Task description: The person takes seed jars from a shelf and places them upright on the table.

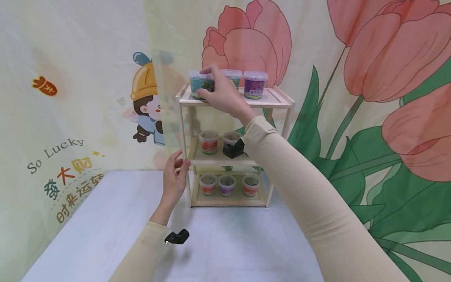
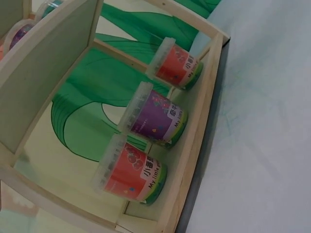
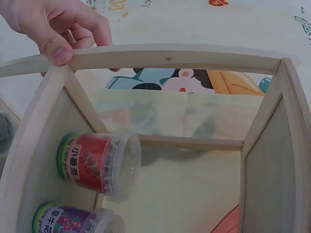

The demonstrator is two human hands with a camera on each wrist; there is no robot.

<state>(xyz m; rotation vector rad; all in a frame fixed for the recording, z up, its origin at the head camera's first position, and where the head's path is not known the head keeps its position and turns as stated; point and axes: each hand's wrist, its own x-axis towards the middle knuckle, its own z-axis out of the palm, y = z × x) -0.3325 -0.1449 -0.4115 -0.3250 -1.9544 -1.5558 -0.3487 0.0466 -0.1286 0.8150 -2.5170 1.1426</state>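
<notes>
In the head view a wooden three-tier shelf rack (image 1: 230, 161) stands on the table. My right hand (image 1: 227, 94) reaches over its top tier and grips a teal lidded cup (image 1: 196, 84) at the left end, index finger at the lid and thumb on the front. Beside it are another teal cup (image 1: 235, 78), partly behind the hand, and a purple cup (image 1: 254, 87). My left hand (image 1: 174, 178) holds the rack's left front post, thumb in front; the right wrist view shows this hand (image 3: 63, 24) around the wood.
The middle tier carries a red-labelled cup (image 1: 209, 144) and a purple-labelled cup (image 3: 63, 224); my right sleeve (image 1: 278, 156) hides its right part. On the bottom tier sit two red cups and a purple cup (image 2: 158, 116). A printed cloth (image 1: 105, 78) hangs behind the white table (image 1: 225, 243).
</notes>
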